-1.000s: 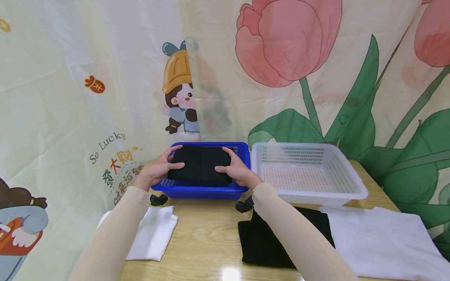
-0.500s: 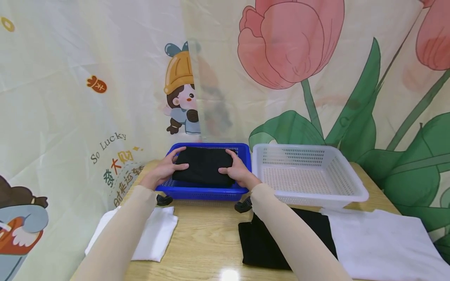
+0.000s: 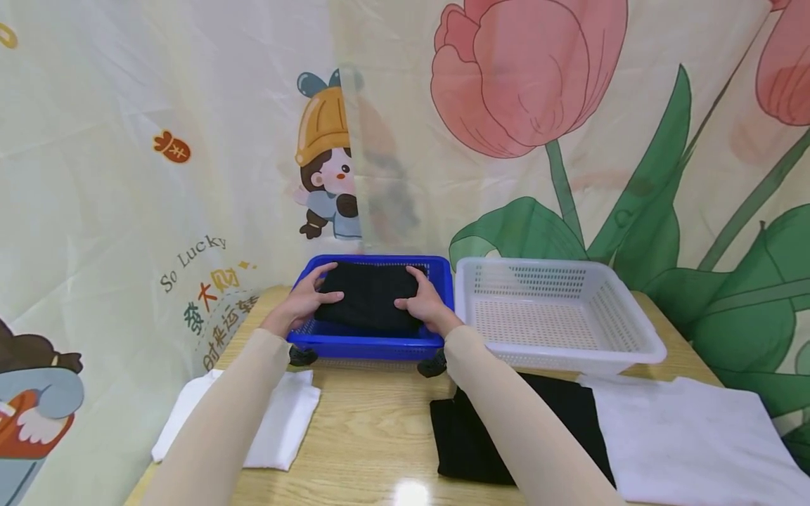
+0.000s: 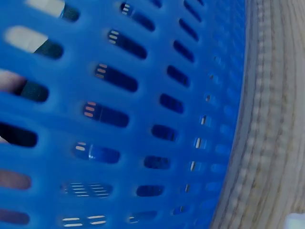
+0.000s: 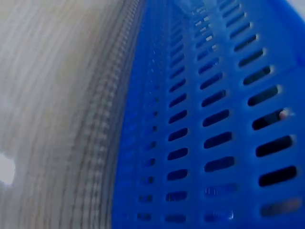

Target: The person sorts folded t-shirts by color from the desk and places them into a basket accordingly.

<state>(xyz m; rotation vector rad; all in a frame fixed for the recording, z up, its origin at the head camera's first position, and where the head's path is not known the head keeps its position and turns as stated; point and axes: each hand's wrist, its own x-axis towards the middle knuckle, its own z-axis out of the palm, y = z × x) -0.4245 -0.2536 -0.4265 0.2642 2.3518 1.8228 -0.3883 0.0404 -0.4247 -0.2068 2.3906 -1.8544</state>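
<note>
Both hands hold a folded black cloth (image 3: 370, 296) inside the blue slotted basket (image 3: 367, 346) in the head view. At the cloth's left end, my left hand (image 3: 302, 301) grips it with the thumb on top and the fingers round the far side. On the opposite end my right hand (image 3: 427, 302) has a matching grip. From the left wrist, the basket's perforated wall (image 4: 143, 105) fills most of the view, with bits of skin showing through slots. A similar blue wall (image 5: 190, 114) hides nearly all of the right hand in the right wrist view.
A white slotted basket (image 3: 560, 355) stands right beside the blue one. In front of it lie another black cloth (image 3: 465, 439) and a spread white cloth (image 3: 690, 436). A folded white cloth (image 3: 281, 422) lies at left on the wooden table (image 3: 361, 414). A printed curtain (image 3: 405, 126) hangs behind.
The black cloth and both hands have shifted slightly to the right within the basket, the left hand more than the right. Both grips stay the same.
</note>
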